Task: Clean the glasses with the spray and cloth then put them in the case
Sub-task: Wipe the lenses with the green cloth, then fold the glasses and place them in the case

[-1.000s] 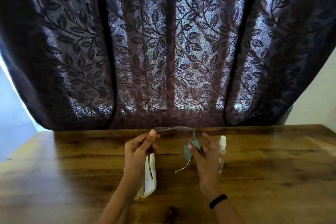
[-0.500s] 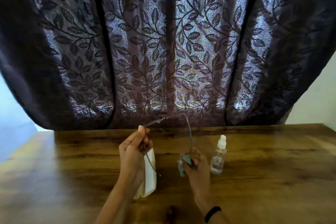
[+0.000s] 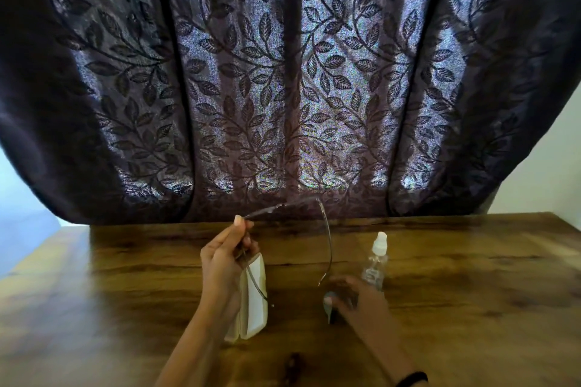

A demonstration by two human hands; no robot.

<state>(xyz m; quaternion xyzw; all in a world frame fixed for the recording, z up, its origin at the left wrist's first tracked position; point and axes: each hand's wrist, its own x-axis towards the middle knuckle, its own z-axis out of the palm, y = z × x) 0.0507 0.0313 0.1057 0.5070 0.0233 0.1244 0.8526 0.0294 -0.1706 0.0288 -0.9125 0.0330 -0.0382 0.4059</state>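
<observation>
My left hand point(image 3: 224, 256) pinches the thin-framed glasses point(image 3: 327, 239) at their left corner and holds them up above the wooden table point(image 3: 471, 292), both temple arms hanging open. Under that hand lies the white glasses case point(image 3: 256, 302), closed, on the table. My right hand point(image 3: 355, 297) is low over the table, blurred, with the small grey-green cloth point(image 3: 330, 308) pinched under its fingers. The clear spray bottle point(image 3: 375, 264) with a white cap stands upright just beyond the right hand, not touched.
A dark leaf-patterned curtain point(image 3: 283, 88) hangs right behind the table's far edge. A pale wall point(image 3: 550, 166) shows at the right. A black band point(image 3: 412, 378) is on my right wrist.
My right hand let go of the glasses and dropped to the table with the cloth, moving slightly right. The left hand keeps the glasses raised, and the right temple arm now hangs free.
</observation>
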